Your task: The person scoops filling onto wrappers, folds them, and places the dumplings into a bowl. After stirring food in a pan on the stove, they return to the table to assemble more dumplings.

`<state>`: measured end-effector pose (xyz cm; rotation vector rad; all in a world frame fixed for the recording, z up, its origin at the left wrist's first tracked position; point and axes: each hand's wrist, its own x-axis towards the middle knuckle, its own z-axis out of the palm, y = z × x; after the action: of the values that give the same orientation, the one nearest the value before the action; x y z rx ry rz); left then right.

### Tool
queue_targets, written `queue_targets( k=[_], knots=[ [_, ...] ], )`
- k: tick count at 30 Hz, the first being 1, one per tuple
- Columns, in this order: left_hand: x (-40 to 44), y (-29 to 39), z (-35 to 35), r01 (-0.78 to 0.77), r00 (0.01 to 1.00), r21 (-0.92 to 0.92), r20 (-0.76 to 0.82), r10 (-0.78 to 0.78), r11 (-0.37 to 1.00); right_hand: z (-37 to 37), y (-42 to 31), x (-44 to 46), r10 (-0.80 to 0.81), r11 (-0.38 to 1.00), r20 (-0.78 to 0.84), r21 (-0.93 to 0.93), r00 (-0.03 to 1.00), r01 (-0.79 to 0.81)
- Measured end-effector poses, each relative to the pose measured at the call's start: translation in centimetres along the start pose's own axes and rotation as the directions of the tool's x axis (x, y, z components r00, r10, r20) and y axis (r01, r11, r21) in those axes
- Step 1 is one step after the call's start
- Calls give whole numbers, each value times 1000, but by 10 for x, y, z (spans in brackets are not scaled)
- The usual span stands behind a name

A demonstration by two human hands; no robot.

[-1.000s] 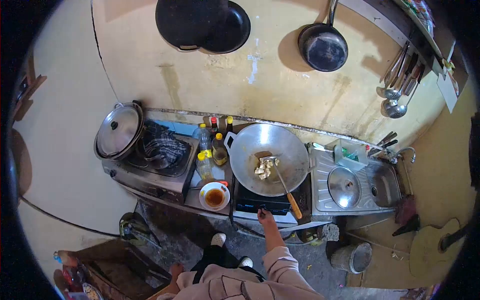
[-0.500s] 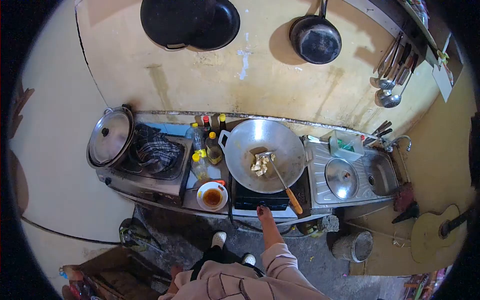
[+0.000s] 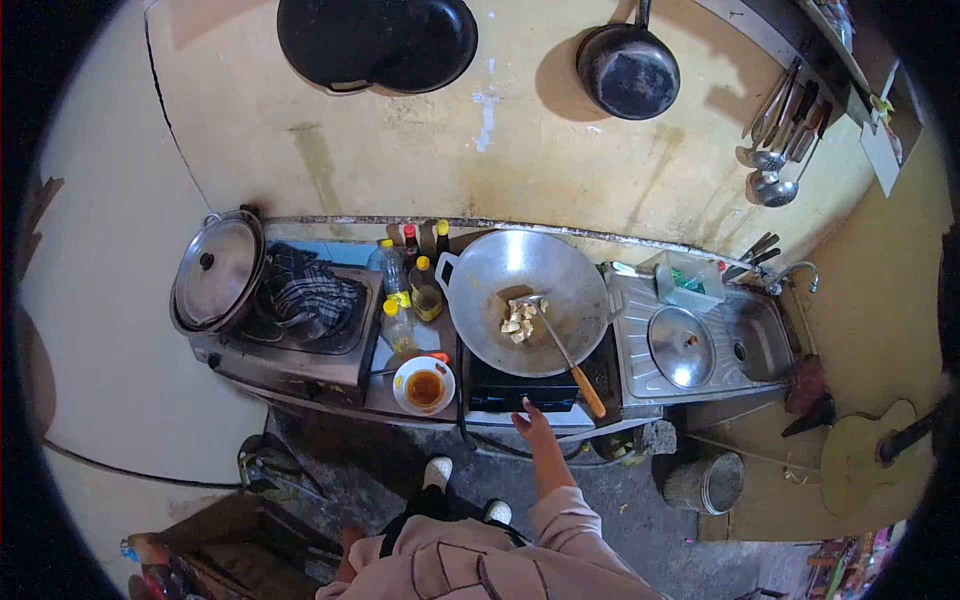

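Note:
My right hand [image 3: 533, 420] is just in front of the black stove [image 3: 490, 400], near the middle of its front panel. Its thumb and fingers are apart, with nothing between them. On the stove stands a large metal wok [image 3: 480, 330] holding pale chunks of food [image 3: 517, 322]. A ladle with a wooden handle [image 3: 588, 392] leans in the wok, its bowl at the food and its handle over the near rim. My left hand [image 3: 350, 538] hangs low by my side, dim and partly hidden, so its fingers cannot be made out.
Left of the wok are a white bowl of brown sauce [image 3: 424, 388] and several bottles [image 3: 425, 297]. Farther left, a lidded pot [image 3: 215, 265] and a checked cloth [image 3: 312, 298] sit on another stove. A sink [image 3: 765, 345] with a metal lid [image 3: 682, 347] beside it lies right.
My right hand has come away from the front of the stove, where its fingers were closed at the panel, and has opened. The wok and ladle stay in place.

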<state>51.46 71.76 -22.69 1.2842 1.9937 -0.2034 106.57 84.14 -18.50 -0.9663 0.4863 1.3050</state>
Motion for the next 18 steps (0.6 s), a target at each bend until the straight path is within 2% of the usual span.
queue_targets(
  k=[2, 3, 4, 5, 6, 7, 8, 9, 10, 12, 13, 14, 15, 16, 18],
  knots=[
    [-6, 7, -2, 89, 996, -10, -23, -90, 996, 17, -11, -58, -6, 996, -280, -86, 960, -19],
    [-8, 13, -2, 133, 990, -21, -35, -134, 991, -3, -17, -60, -143, 990, -273, -39, 951, 137],
    [0, 9, 6, -18, 1000, 168, 27, 14, 986, -31, -30, -55, -275, 958, -270, 7, 923, 288],
    [7, 3, 13, -176, 983, 341, 114, 145, 923, -37, -47, -78, -365, 893, -405, 102, 838, 439],
    [7, 2, 14, -178, 983, 345, 112, 148, 921, -52, -66, -93, -604, 787, -202, -2, 771, 616],
    [7, 0, 16, -180, 983, 350, 109, 151, 919, -52, -84, -112, -756, 651, -174, -101, 631, 752],
    [4, 0, 19, -29, 1000, 184, 15, 27, 983, -40, -100, -136, -875, 483, -129, -193, 466, 854],
    [1, 1, 24, 113, 992, 0, -55, -113, 994, -26, -117, -156, -928, 366, -31, -255, 370, 895],
    [-4, 1, 31, 54, 987, 8, -154, -52, 999, -13, -130, -170, -960, 237, 73, -304, 271, 923],
    [-27, 12, 29, -64, 935, 38, -346, 73, 997, 6, -144, -178, -927, 114, 251, -519, 278, 847],
    [-20, 13, 28, -96, 956, 44, -275, 104, 994, 17, -150, -183, -895, 34, 336, -605, 294, 795],
    [0, 7, 33, -127, 970, 48, -201, 134, 991, 39, -146, -201, -817, -201, 470, -775, 333, 600],
    [5, 8, 32, -158, 978, 50, -127, 163, 986, 61, -135, -218, -715, -444, 564, -823, 413, 354],
    [7, 3, 37, -258, 942, 202, -166, 293, 945, 74, -126, -222, -667, -514, 574, -816, 474, 265],
    [14, 6, 37, -200, 972, 55, -113, 205, 978, 91, -114, -225, -572, -648, 564, -756, 596, 94]
  ],
)
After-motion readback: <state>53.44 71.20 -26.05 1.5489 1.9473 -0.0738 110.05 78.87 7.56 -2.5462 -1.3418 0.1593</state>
